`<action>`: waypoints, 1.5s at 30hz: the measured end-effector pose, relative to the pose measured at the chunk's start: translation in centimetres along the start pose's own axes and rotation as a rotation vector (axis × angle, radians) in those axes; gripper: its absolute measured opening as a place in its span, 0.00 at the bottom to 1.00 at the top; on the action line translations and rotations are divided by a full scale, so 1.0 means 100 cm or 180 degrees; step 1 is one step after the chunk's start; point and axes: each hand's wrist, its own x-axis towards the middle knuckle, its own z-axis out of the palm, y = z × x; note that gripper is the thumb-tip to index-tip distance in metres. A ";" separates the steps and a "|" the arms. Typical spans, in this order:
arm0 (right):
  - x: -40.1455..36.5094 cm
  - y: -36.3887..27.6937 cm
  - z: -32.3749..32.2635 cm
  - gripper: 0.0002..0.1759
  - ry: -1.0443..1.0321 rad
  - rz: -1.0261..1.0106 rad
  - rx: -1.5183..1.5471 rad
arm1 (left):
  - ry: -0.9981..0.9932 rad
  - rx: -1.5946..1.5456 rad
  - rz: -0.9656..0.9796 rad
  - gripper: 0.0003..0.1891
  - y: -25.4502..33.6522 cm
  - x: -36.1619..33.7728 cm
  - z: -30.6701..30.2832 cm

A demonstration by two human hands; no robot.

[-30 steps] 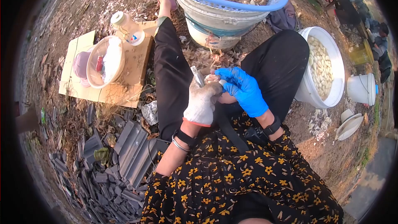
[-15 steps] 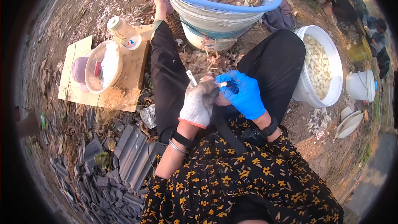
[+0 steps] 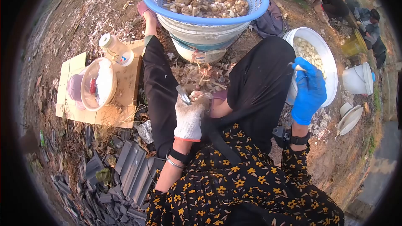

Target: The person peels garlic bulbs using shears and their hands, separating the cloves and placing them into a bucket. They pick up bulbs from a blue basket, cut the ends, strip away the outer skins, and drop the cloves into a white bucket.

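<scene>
My left hand [image 3: 188,115], in a soiled white glove, is closed around garlic cloves [image 3: 196,95] and a small metal tool [image 3: 183,94] that sticks up past the fingers. At the right, my right hand [image 3: 309,88], in a blue glove, pinches one pale garlic clove [image 3: 298,68] beside the rim of a white bucket [image 3: 331,54]. Peeled cloves [image 3: 307,50] lie inside that bucket. Ahead, a blue basket [image 3: 205,20] of garlic bulbs [image 3: 197,0] rests on a large bucket [image 3: 199,37].
Cardboard [image 3: 125,88] on the left bears a jar [image 3: 117,50] and a small basket [image 3: 98,84]. Broken grey tiles [image 3: 134,163] lie at lower left. A lidded bucket [image 3: 357,78], a hat [image 3: 350,119], a yellow bucket [image 3: 354,45] and another person [image 3: 372,31] are at right.
My right hand has moved away from my left hand, to the right, carrying a clove to the white bucket. My left hand has shifted slightly left and down, and the view has shifted.
</scene>
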 end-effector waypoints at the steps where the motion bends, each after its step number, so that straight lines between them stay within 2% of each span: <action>1: 0.017 0.017 -0.026 0.16 0.0307 0.0054 -0.0292 | -0.0071 0.0061 -0.0033 0.22 0.006 -0.004 0.002; 2: 0.033 0.041 -0.052 0.17 0.0380 0.0106 -0.0843 | -0.0151 0.0112 -0.0062 0.22 0.015 -0.008 0.006; 3: 0.044 0.055 -0.068 0.19 0.0342 0.0455 -0.0955 | -0.0239 0.0156 -0.0096 0.21 0.019 -0.011 0.009; 4: 0.051 0.084 -0.089 0.20 0.0260 0.0334 -0.1512 | -0.0214 0.0419 -0.0088 0.23 0.017 -0.011 0.010; 5: 0.055 0.105 -0.100 0.21 0.0171 0.0198 -0.2052 | -0.0281 0.0431 0.0193 0.25 0.008 -0.008 0.009; 7: 0.055 0.075 -0.083 0.22 0.0357 -0.0569 -0.2593 | -0.0329 0.0478 0.0776 0.27 -0.014 0.000 0.004; 8: 0.046 0.054 -0.070 0.22 0.0436 -0.0919 -0.2848 | -0.0184 0.1056 0.0785 0.31 -0.005 -0.005 0.007; 9: 0.035 0.038 -0.052 0.21 0.0141 -0.0566 -0.1963 | -0.0114 0.1224 0.1110 0.33 -0.002 -0.008 0.010; 11: 0.005 -0.009 -0.005 0.18 -0.0602 0.0229 -0.0362 | -0.0222 0.1350 0.1258 0.34 0.002 -0.012 0.014; 12: -0.012 -0.012 0.015 0.16 -0.1023 0.0387 -0.0105 | -0.0326 0.1294 0.1130 0.33 0.000 -0.013 0.013; 14: -0.042 -0.023 0.051 0.18 -0.1894 0.0275 0.0065 | -0.0511 0.1167 0.0888 0.32 -0.005 -0.013 0.012; 15: -0.059 -0.021 0.067 0.17 -0.2044 0.0371 0.0330 | -0.0517 0.1066 0.0805 0.31 -0.002 -0.016 0.014; 16: -0.066 -0.022 0.078 0.16 -0.2266 0.0124 0.0074 | -0.0511 0.0962 0.0725 0.30 0.004 -0.021 0.019; 17: -0.071 -0.016 0.086 0.13 -0.2260 -0.0445 -0.0279 | -0.0509 0.0850 0.0649 0.29 0.007 -0.023 0.021; 18: -0.073 -0.010 0.089 0.12 -0.2295 -0.0615 -0.0314 | -0.0392 0.1055 0.1007 0.27 0.002 -0.021 0.018; 19: -0.073 -0.007 0.091 0.10 -0.2333 -0.0779 -0.0355 | -0.0349 0.1118 0.0999 0.27 -0.006 -0.017 0.015; 22: -0.067 0.002 0.090 0.07 -0.2712 -0.0883 -0.0488 | -0.0282 0.1417 0.0985 0.27 -0.015 -0.012 0.012; 28: -0.066 0.007 0.094 0.05 -0.2981 -0.1318 -0.0918 | -0.0134 0.2208 0.0810 0.24 0.007 -0.025 0.022; 31: -0.070 0.008 0.103 0.03 -0.2875 -0.1041 -0.0846 | -0.0066 0.2398 0.0819 0.23 0.006 -0.023 0.018; 33: -0.069 0.009 0.106 0.02 -0.2799 -0.0383 -0.0354 | -0.0074 0.2447 0.0972 0.24 0.004 -0.023 0.015; 37: -0.075 0.013 0.105 0.02 -0.2557 0.0819 0.0303 | -0.0314 0.1757 0.1381 0.28 -0.013 -0.016 0.008; 40: -0.076 0.029 0.103 0.02 -0.2626 0.2623 0.1690 | -0.0530 0.1231 0.1310 0.28 -0.012 -0.019 0.008; 45: -0.082 0.035 0.099 0.03 -0.2567 0.2707 0.1582 | -0.0726 0.0638 0.0941 0.28 0.003 -0.027 0.014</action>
